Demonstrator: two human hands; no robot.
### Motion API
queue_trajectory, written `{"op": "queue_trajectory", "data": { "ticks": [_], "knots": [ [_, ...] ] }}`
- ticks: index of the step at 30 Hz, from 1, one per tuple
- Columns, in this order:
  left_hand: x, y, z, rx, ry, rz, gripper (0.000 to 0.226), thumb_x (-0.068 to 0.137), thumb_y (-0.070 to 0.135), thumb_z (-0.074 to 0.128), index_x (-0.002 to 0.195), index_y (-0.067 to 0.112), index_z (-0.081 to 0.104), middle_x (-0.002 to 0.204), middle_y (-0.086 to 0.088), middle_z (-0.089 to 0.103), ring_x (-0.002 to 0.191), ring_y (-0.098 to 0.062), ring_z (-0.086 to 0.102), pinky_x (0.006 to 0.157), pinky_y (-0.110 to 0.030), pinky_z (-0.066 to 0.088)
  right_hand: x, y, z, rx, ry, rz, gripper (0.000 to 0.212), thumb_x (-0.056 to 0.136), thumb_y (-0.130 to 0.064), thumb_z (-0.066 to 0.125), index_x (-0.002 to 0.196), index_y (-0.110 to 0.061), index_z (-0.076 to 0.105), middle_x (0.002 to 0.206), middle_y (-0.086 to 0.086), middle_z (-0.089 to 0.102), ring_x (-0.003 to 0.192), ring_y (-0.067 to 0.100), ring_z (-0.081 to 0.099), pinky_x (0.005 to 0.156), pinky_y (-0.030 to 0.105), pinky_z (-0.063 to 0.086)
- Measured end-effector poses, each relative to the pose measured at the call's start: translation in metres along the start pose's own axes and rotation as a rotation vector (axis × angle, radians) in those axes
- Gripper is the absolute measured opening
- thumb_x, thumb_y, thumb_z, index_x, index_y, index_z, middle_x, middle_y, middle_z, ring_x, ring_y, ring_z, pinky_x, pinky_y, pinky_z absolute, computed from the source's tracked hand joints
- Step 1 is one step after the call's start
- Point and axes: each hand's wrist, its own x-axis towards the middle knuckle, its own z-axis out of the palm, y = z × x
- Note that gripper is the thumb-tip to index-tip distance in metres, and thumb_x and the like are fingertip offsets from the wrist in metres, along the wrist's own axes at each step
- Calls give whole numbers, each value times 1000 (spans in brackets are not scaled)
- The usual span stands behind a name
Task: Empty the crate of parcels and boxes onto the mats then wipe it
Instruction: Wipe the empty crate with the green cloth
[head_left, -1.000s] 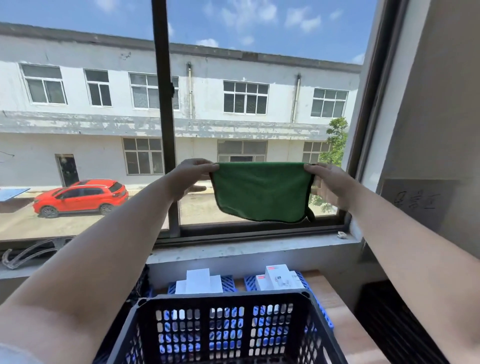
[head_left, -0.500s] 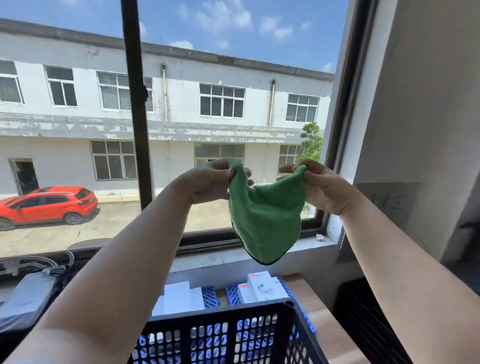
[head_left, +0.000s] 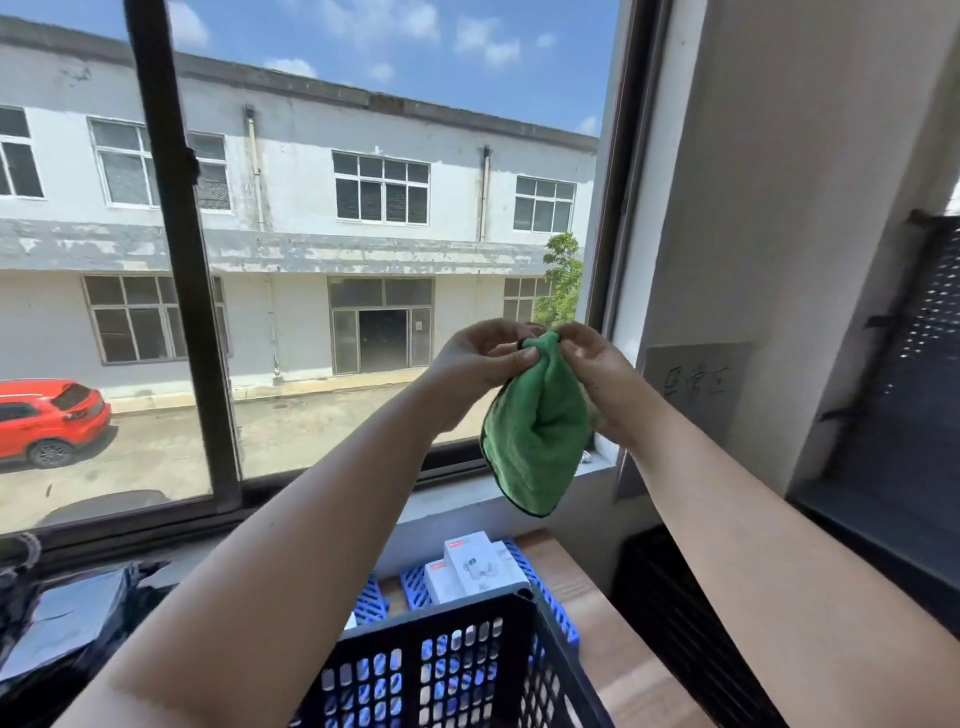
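Note:
A green cloth hangs folded in front of the window, held up at chest height. My left hand pinches its top corner from the left, and my right hand pinches the top from the right, the two hands nearly touching. Below them stands the black perforated crate at the bottom of the view; its inside is mostly out of sight. Beyond the crate, white boxes lie on blue mats on the wooden table.
The wooden table runs along under the window sill. Dark plastic parcels lie at the left. A black perforated panel stands against the right wall, with a dark crate-like object beside the table.
My hands have come together, folding the spread cloth in half so that it hangs as a narrow pouch. The view has swung to the right.

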Motion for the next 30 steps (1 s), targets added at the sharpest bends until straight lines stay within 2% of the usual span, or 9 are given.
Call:
{"op": "queue_trajectory", "data": {
  "ticks": [2,4,8,13,15,20,22,26,30],
  "knots": [
    [4,-8,6,51,62,-5,16,79,3,73,90,4,62,84,-2,72,77,-13,68,72,-26,56,-5,-1,-20,-64,61,-11,48,45,-38,98,78,-19,69,117,6,70,110,22,65,91,36,56],
    [9,-17,8,92,204,2,17,77,5,78,85,9,63,81,-2,68,77,-13,64,73,-24,55,-12,-6,-44,-120,195,-41,51,48,-39,96,81,-18,64,106,4,72,102,18,66,90,33,54],
    [20,-38,4,254,536,-22,19,78,18,83,88,14,67,91,-1,67,89,-14,62,69,-19,52,-30,-14,-97,-268,426,-111,18,88,-1,67,89,-17,58,73,-8,70,72,6,64,75,23,50],
    [33,-65,16,343,745,-33,19,82,19,80,91,15,64,90,3,64,83,-12,59,69,-20,49,-48,-31,-165,-607,293,1,32,88,10,62,102,-19,66,88,1,65,78,7,63,80,21,49],
    [41,-74,30,397,750,-36,18,83,18,79,91,15,63,89,3,63,81,-10,58,67,-17,47,-53,-41,-189,-833,226,67,28,87,6,67,96,-21,70,90,2,68,79,9,61,81,18,49],
    [69,-82,70,321,614,-16,17,83,7,77,86,16,63,85,0,65,77,-11,60,67,-17,50,-57,-73,-245,-1118,141,47,21,87,2,62,85,-18,68,67,-5,59,46,-1,42,49,9,33],
    [81,-82,88,301,524,2,17,82,2,75,90,15,67,79,2,69,72,-7,63,64,-15,51,-60,-90,-267,-1087,139,20,22,84,2,58,81,-19,65,60,-14,58,49,-1,43,52,10,33],
    [105,-87,133,437,458,11,18,80,-1,76,94,11,73,76,6,72,68,1,66,66,-13,51,-67,-116,-311,-953,66,24,18,70,-6,54,71,-22,63,81,3,66,73,16,52,69,30,41],
    [136,-98,178,487,554,81,13,80,4,78,92,7,72,76,1,69,64,1,64,63,-12,51,-69,-140,-355,-1049,-174,291,29,81,8,51,95,-12,66,80,2,62,72,14,51,68,20,41]
  ]
}}
